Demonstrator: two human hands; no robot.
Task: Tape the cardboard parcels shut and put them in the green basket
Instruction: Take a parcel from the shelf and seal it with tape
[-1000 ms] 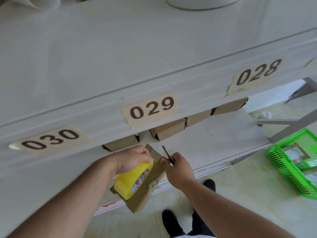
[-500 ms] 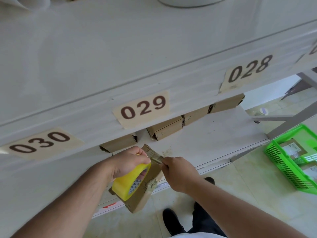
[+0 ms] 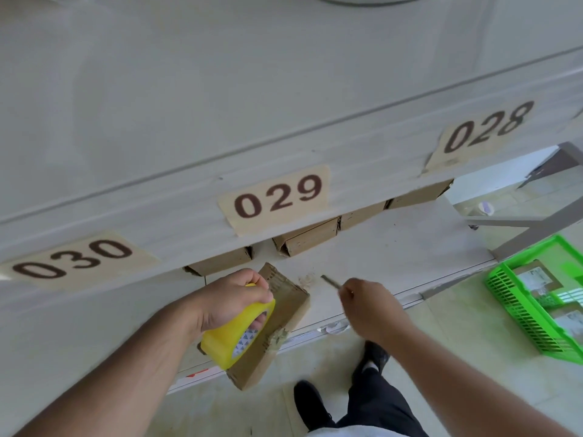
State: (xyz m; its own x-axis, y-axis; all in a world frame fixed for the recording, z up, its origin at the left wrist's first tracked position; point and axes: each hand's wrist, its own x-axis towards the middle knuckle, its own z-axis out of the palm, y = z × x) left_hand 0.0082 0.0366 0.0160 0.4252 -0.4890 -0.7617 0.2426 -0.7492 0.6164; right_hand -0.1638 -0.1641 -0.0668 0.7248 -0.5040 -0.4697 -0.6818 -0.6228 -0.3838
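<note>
left hand (image 3: 235, 299): curled through the core of the yellow tape roll (image 3: 238, 334), pressing roll and parcel together against the front edge of the lower shelf (image 3: 394, 257).
right hand (image 3: 367, 305): fingers pinched on a thin dark blade (image 3: 329, 280), tip pointing up-left; clear of the parcel, over the shelf front.
parcel in hand (image 3: 277, 326): tilted, one corner up near the 029 label (image 3: 277, 197), lower end hanging past the shelf's front edge.
step (judged): tape strip looks cut; next is smoothing the loose end onto the cardboard.
how to do it well: park the blade on the shelf first, keep the left hand's hold on the parcel, rub the tape flat from the seam outward and wrap the end over the corner so it does not lift. Keep the roll off the fresh strip.
then: carry the parcel to the green basket (image 3: 517, 313), on the floor well off to the right.
count, parcels on lower shelf: 4 visible along the back edge; more may be hidden under the upper shelf.
count, parcels in basket: at least 2, with white labels.
count, number labels: 3 (030, 029, 028).
count, tape rolls: 1. baskets: 1.
</note>
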